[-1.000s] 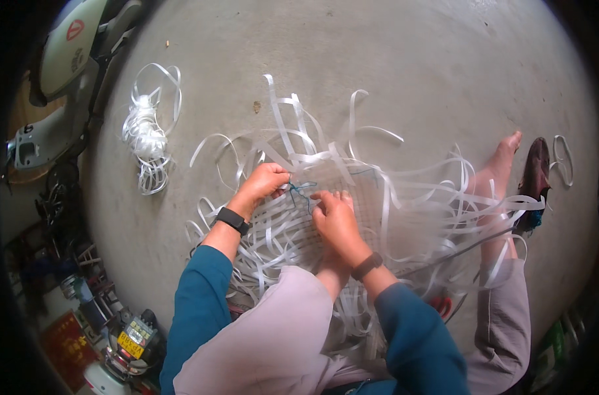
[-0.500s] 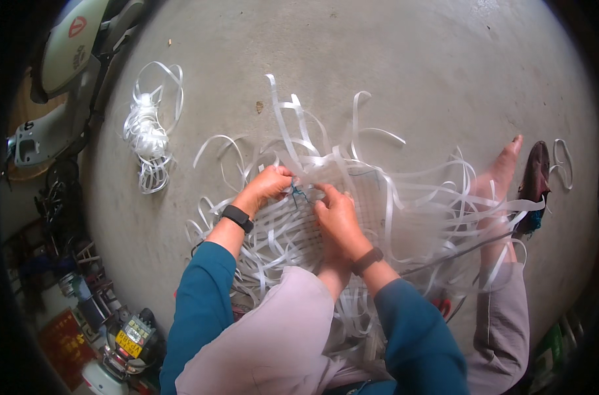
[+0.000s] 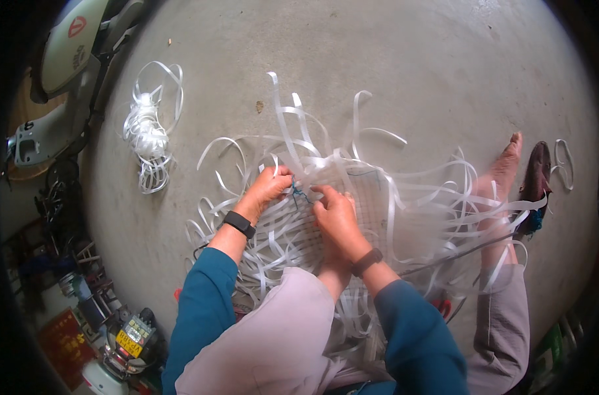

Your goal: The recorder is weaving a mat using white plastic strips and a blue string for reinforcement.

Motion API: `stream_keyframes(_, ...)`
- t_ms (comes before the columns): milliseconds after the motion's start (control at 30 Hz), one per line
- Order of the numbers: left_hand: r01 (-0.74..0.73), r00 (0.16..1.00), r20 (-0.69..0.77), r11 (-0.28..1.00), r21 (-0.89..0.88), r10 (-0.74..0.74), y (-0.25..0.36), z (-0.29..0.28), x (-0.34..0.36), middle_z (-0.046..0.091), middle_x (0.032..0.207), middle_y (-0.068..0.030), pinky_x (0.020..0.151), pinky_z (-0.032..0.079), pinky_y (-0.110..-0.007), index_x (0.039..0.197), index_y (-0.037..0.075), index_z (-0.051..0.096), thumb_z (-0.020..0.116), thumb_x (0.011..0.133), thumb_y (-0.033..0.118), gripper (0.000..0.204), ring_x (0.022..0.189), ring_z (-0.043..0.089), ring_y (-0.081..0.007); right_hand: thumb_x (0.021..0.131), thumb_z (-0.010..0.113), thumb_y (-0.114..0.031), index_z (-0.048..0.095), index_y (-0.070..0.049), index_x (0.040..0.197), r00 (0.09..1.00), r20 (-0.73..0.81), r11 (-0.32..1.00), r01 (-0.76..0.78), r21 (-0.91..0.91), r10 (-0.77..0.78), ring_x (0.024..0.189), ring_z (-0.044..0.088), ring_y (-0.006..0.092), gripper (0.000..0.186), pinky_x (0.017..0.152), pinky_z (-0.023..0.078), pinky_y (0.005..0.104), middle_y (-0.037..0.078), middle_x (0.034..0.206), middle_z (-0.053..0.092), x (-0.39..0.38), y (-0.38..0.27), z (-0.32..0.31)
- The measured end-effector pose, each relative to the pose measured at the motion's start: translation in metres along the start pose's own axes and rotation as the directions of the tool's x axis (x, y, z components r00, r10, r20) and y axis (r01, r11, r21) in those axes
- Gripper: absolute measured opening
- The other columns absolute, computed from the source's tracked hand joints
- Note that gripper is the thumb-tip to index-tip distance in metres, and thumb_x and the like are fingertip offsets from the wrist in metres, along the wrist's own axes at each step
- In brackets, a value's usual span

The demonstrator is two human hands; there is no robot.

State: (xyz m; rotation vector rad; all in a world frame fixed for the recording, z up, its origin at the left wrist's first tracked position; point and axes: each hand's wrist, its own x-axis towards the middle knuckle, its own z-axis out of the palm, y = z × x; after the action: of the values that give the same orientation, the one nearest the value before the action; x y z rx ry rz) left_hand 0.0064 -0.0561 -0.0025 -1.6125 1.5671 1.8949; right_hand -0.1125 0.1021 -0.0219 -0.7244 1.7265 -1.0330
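A partly woven piece of white plastic strapping (image 3: 299,230) lies across my foot, with long loose strips fanning out on every side. My left hand (image 3: 271,185) is closed at its upper edge, fingertips pinching a white plastic strip (image 3: 283,118). Close by, my right hand (image 3: 337,214) rests on the weave, its thumb and forefinger drawn together. What those right fingertips hold is too small to make out. Between the two hands a knotted blue-green string (image 3: 299,193) is tied to the weave. Another thin blue string (image 3: 365,174) runs along the far edge.
A bundle of white strapping (image 3: 148,135) sits on the concrete floor at the left. My bare foot (image 3: 507,161) is stretched out at the right, beside a dark shoe (image 3: 535,171). A dark thin rod (image 3: 437,261) crosses the strips. Parked scooters (image 3: 62,59) line the left side.
My left hand has shifted very slightly, and the loose strips beyond and beside it have swung a little. The right hand stays nearly in place.
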Motion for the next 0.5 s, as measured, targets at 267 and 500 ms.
stream_keyframes(267, -0.026, 0.999, 0.028, 0.999, -0.033, 0.027, -0.015, -0.004, 0.009, 0.062, 0.08, 0.0015, 0.053, 0.043, -0.024, 0.1, 0.005, 0.067, 0.061, 0.083, 0.02, 0.023, 0.064, 0.052, -0.0073, 0.082, 0.055, -0.01, 0.063, -0.009, 0.115, 0.999, -0.003, 0.999, -0.036, 0.004, 0.036, 0.078, 0.064, 0.0384, 0.034, 0.076, 0.049, 0.0444, 0.023, 0.077, 0.066, 0.003, -0.004, 0.005)
stream_keyframes(500, 0.06, 0.998, 0.014, 0.982, -0.178, -0.059, -0.036, -0.005, 0.027, 0.059, 0.074, 0.0028, 0.049, 0.04, -0.024, 0.097, 0.007, 0.065, 0.064, 0.082, 0.012, 0.016, 0.059, 0.052, -0.0082, 0.082, 0.055, -0.01, 0.063, -0.009, 0.116, 0.999, -0.035, 0.999, -0.033, 0.005, 0.033, 0.079, 0.065, 0.0386, 0.034, 0.079, 0.049, 0.0439, 0.023, 0.078, 0.066, 0.0, -0.003, 0.009)
